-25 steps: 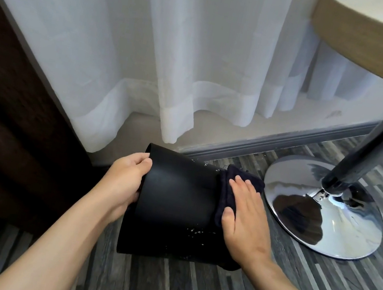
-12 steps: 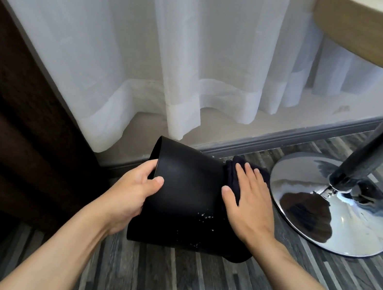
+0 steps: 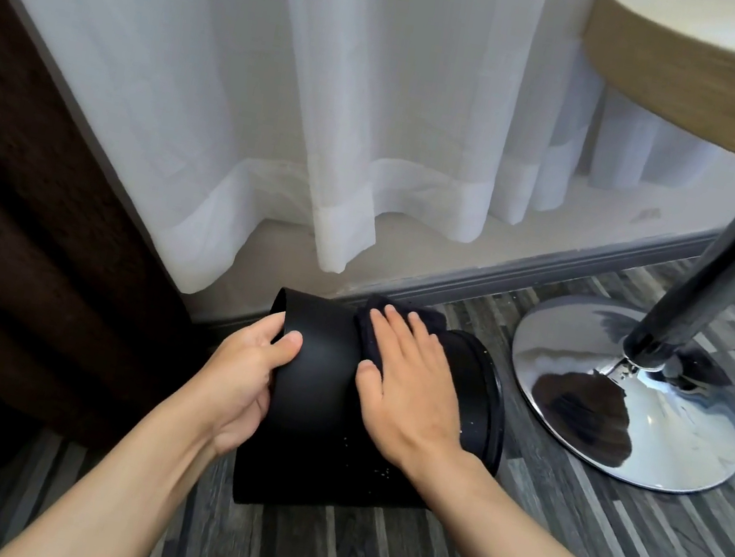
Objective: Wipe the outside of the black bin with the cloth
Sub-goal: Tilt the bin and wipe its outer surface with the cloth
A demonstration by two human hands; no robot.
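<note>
The black bin (image 3: 311,420) lies on its side on the grey striped floor, its open rim to the left and its base toward the right. My left hand (image 3: 243,374) grips the rim, thumb on the outer wall and fingers hidden inside. My right hand (image 3: 406,383) lies flat, fingers spread, pressing a dark cloth (image 3: 376,329) onto the bin's upper outer wall. Most of the cloth is hidden under the palm. Small white specks dot the bin's lower wall.
A chrome table base (image 3: 628,403) and its pole (image 3: 720,271) stand just right of the bin, under a round wooden tabletop (image 3: 714,84). A white sheer curtain (image 3: 290,93) hangs behind. A dark brown wooden panel (image 3: 22,217) stands at the left.
The bin has turned, so its base now shows at the right. My right hand with the cloth slid up toward the far side, and my left hand shifted its grip along the rim.
</note>
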